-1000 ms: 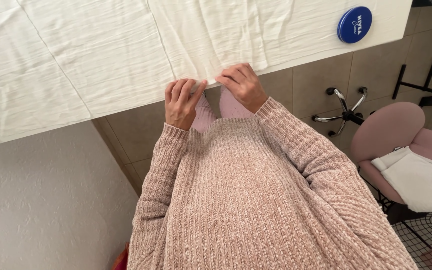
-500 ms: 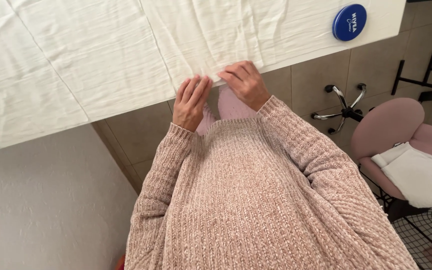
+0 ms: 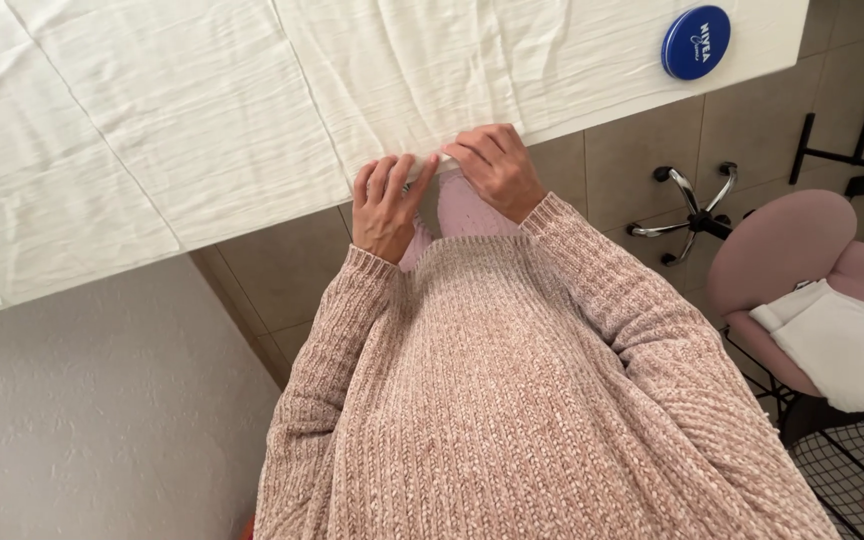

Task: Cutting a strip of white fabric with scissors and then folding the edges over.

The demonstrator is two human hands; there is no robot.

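Left hand (image 3: 384, 203) and right hand (image 3: 495, 168) (fingers curled) pinching white cloth (image 3: 252, 120) edge, side by side

Round blue tin (image 3: 696, 42) sits on the white table (image 3: 782, 30) near its far-right corner. Pink chair (image 3: 787, 260) stands on the tiled floor (image 3: 632, 150) right of and below the tin, with a folded white cloth (image 3: 847, 345) on its seat; chrome star-shaped chair base (image 3: 694, 205) lies between tin and chair.
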